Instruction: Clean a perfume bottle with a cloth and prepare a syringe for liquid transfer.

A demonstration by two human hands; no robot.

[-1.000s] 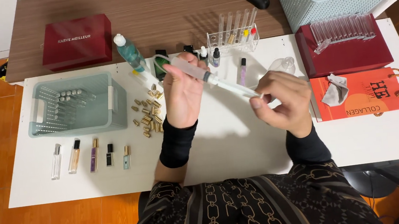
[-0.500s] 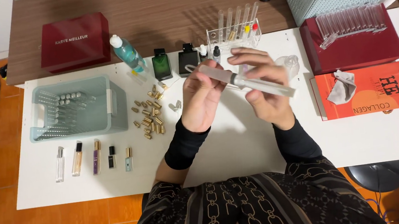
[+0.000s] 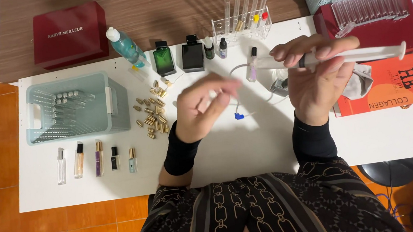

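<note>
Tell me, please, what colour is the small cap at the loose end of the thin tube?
The cap is blue, clearest in the head view.

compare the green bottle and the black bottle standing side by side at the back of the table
The green bottle is see-through green glass; the black bottle is opaque and dark. The green bottle stands nearer the pale blue basket, the black bottle nearer the test tube rack. Both are squarish, upright and black-capped.

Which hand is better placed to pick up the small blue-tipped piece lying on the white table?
Left, probably. The left hand holds nothing clearly visible and hovers right beside the blue-tipped piece, while the right hand is occupied gripping the syringe above the white table.
</note>
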